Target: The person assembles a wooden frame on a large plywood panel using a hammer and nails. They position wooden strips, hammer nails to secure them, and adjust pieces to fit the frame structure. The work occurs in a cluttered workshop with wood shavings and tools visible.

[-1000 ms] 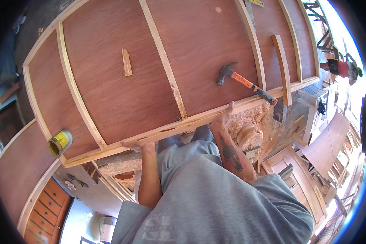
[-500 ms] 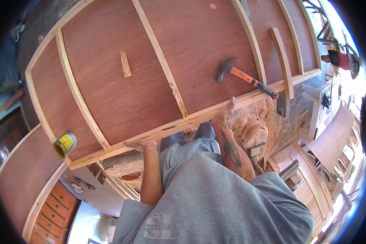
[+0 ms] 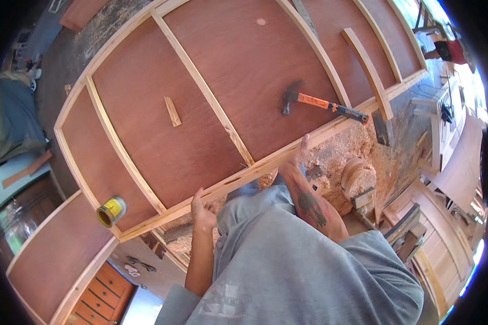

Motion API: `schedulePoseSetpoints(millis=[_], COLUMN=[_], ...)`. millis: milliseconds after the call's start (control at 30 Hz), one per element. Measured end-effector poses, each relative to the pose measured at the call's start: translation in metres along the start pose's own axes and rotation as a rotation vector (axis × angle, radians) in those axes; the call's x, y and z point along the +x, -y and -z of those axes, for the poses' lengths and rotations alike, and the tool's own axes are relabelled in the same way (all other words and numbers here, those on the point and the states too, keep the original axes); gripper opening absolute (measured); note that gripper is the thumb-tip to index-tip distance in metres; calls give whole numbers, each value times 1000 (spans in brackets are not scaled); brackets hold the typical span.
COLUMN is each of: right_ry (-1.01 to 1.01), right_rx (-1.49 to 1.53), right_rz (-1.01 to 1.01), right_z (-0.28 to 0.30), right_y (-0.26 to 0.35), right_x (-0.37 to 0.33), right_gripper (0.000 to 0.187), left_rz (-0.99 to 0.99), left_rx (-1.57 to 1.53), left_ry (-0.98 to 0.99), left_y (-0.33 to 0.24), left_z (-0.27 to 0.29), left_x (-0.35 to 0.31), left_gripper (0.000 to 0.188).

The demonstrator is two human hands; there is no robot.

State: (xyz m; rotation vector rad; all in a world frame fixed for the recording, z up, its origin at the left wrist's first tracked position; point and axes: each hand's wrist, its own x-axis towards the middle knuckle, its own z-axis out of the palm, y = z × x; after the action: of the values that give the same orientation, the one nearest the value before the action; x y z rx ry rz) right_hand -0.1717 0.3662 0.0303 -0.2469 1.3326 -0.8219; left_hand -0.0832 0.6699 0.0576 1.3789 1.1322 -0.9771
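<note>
My left hand (image 3: 204,212) curls loosely by the wooden frame (image 3: 260,167), empty. My right hand (image 3: 294,164) touches it (fingers hidden; whether clasping, I cannot tell).

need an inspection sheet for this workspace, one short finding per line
surface: reddish-brown panel with pale wooden framing
job's things: hammer lies with its handle over the near rail
can: yellow can at the panel's near left corner
clutter: wood scrap and loose wood strip on the panel; shavings beyond its near edge
left hand: left hand half-curled beside the near rail, contact unclear
right hand: right hand against the near rail
cables: dark bundle at right, possibly cable
surroundings: another person at upper right
</note>
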Motion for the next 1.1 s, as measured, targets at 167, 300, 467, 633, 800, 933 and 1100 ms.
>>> schedulePoseSetpoints(millis=[167, 300, 467, 633, 800, 933, 1100], right_ry=[-171, -362, -474, -481, -483, -464, -453], right_rx=[41, -136, -411, -411, -472, -514, -667], right_rz=[-37, -69, -67, 217, 130, 91, 119], right_z=[0, 16, 17, 18, -3, -9, 19], right_y=[-16, -35, -36, -53, -15, -6, -32], right_x=[0, 23, 22, 28, -5, -13, 12], right_gripper=[90, 91, 81, 50, 37, 41, 52], left_rz=[-434, -466, -639, -572, -515, -516, -529], left_rx=[301, 147, 492, 391, 469, 572, 722], left_ry=[171, 325, 62, 111, 222, 249, 330], left_y=[-50, -69, -59, -68, -78, -83, -89], left_z=[-155, -218, -238, -235, -234, -227, -224], left_x=[-32, 12, 17, 40, 30, 37, 45], left_gripper=[75, 97, 64, 15, 8, 11, 14])
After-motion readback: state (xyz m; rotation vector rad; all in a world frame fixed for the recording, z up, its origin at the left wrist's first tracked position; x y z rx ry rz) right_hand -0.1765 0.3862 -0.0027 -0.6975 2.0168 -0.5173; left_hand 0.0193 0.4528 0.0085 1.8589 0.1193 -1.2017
